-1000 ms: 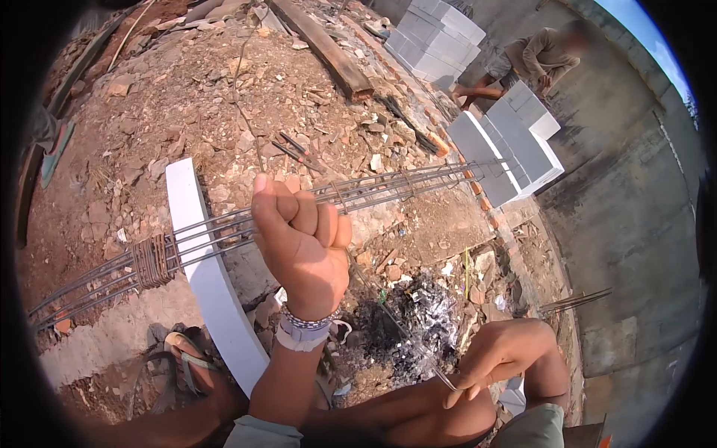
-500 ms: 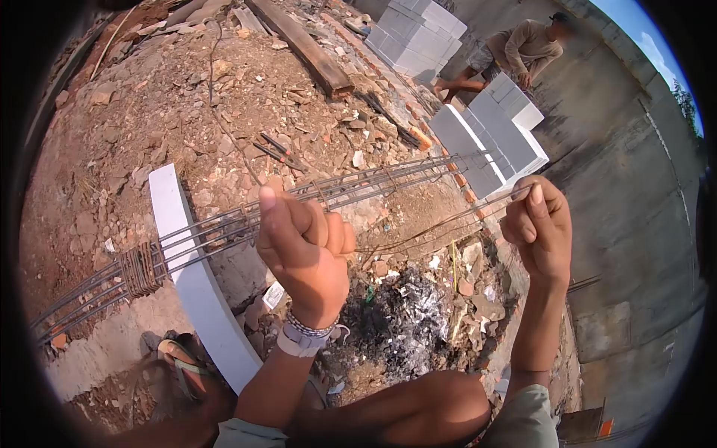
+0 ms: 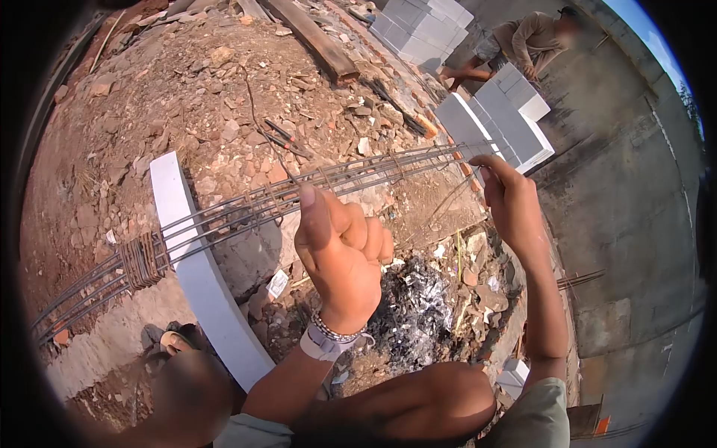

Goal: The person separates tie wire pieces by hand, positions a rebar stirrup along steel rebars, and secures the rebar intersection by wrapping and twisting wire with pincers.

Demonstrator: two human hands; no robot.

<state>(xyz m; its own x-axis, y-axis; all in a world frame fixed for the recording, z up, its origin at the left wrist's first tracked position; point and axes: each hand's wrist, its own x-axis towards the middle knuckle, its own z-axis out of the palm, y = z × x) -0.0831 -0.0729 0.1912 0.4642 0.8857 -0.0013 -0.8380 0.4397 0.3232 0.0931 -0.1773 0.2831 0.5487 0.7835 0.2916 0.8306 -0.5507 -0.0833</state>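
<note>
Nearest to us, below the fingers of both hands, a bent knee shows between two grey-green sleeves. Our left hand is made into a fist, its fingers clamped on a dark wire, whose length rises away beyond the thumb tip. Beads and a pale band circle the wrist just below those fingers. Our right hand is raised to the right of the left one, fingers bent and the thumb near the forefinger; we cannot tell whether they pinch anything.

Below the gap between the two sets of fingers, we see a heap of grey ash. To the left of the left fingers, a long white slab slants past the forearm. The bundle of steel bars crosses over this slab, passes just beyond the left fingers and reaches beyond the right fingertips. Well left of the left fingers, a cluster of metal rings wraps the bars.

Farther past the left fingers, pliers lie on the rubble, then a timber beam. Beyond the right fingers stand pale grey blocks, a crouching person behind them, and a grey wall.
</note>
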